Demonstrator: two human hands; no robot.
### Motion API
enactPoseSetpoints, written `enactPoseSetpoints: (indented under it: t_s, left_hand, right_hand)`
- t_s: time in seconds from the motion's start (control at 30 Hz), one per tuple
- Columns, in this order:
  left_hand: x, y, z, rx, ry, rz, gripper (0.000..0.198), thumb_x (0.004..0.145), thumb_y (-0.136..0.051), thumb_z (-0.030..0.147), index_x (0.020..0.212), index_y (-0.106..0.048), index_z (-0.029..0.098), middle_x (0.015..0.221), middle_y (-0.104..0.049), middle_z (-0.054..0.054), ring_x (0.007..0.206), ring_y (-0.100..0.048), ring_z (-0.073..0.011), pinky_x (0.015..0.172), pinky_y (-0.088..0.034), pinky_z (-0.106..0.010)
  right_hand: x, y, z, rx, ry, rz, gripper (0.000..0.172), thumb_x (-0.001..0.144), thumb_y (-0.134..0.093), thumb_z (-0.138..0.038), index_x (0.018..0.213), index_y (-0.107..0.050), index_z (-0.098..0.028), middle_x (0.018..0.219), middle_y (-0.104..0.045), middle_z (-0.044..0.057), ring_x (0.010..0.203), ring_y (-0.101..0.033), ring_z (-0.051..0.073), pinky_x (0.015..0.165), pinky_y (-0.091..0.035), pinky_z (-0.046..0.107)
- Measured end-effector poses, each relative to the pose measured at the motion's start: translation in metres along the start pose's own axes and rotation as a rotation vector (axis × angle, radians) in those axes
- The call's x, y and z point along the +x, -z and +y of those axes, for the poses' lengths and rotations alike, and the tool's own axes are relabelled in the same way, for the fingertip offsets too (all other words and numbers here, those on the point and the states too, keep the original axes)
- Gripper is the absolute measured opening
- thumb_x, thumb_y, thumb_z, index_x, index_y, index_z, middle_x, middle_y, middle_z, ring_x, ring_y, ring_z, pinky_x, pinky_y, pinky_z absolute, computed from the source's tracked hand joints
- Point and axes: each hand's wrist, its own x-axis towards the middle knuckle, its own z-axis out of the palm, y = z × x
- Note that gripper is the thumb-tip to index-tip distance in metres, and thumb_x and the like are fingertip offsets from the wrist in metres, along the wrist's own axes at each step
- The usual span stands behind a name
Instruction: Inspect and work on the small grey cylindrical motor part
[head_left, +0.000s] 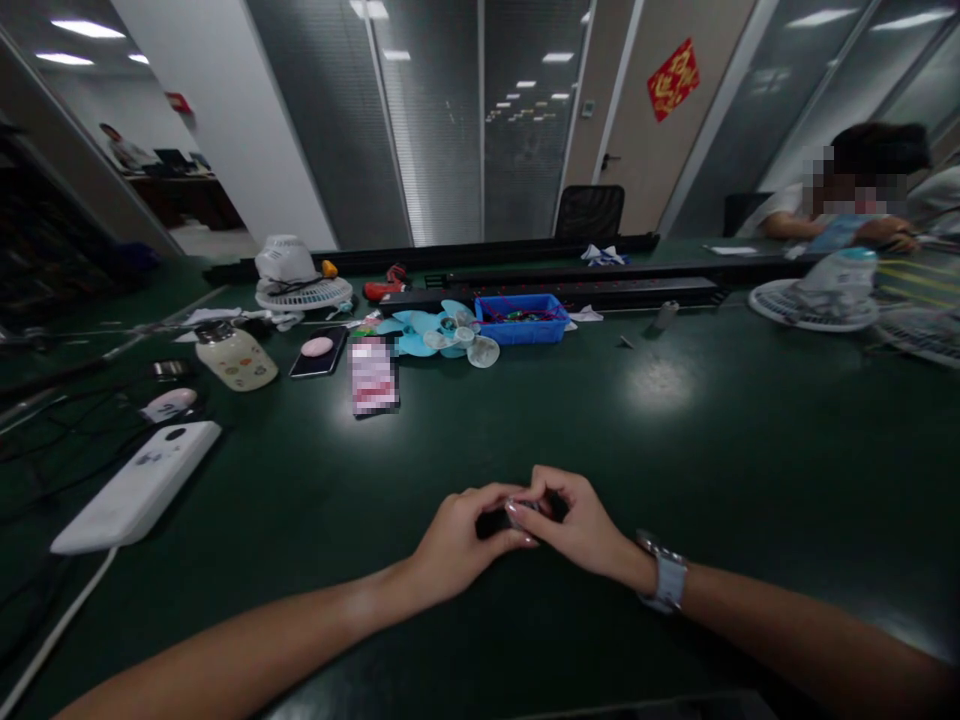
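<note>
Both my hands meet on the dark green table, near its front edge. My left hand is curled, fingers closed around a small black object. My right hand, with a watch at its wrist, pinches the same object from the right side. The object is mostly hidden by my fingers, and I cannot make out what it is.
A white power strip lies at left. Farther back are a jar, a phone, light blue fan blades, a blue tray and white fan grilles. Another person sits at far right.
</note>
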Motion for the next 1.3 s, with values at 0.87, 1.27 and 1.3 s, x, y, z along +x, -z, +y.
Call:
enactPoseSetpoints:
  t_s: [0.87, 1.27, 1.3]
  left_hand:
    - [-0.048, 0.006, 0.009, 0.175, -0.012, 0.041, 0.035, 0.069, -0.083, 0.037, 0.089, -0.065, 0.015, 0.091, -0.072, -0.005, 0.080, -0.067, -0.0192, 0.072, -0.051, -0.029]
    - [-0.042, 0.004, 0.008, 0.078, -0.011, -0.015, 0.039, 0.067, -0.085, 0.039, 0.093, -0.068, 0.017, 0.092, -0.073, -0.002, 0.085, -0.068, -0.0189, 0.077, -0.050, -0.028]
    - [-0.041, 0.003, 0.008, 0.067, -0.018, -0.019, 0.039, 0.067, -0.085, 0.039, 0.094, -0.068, 0.017, 0.092, -0.073, -0.002, 0.086, -0.068, -0.0188, 0.077, -0.050, -0.028]
  right_hand:
    - [-0.005, 0.062, 0.025, -0.397, 0.250, -0.427, 0.022, 0.083, -0.075, -0.036, 0.104, -0.076, -0.029, 0.082, -0.054, 0.000, 0.076, -0.052, 0.014, 0.067, -0.040, 0.026]
    - [-0.010, 0.044, 0.014, -0.215, 0.201, -0.275, 0.022, 0.081, -0.078, -0.032, 0.100, -0.077, -0.023, 0.080, -0.073, 0.003, 0.067, -0.059, 0.015, 0.057, -0.043, 0.026]
    - [-0.011, 0.038, 0.008, -0.191, 0.204, -0.215, 0.023, 0.081, -0.077, -0.032, 0.101, -0.076, -0.022, 0.082, -0.074, 0.004, 0.068, -0.060, 0.015, 0.057, -0.044, 0.026]
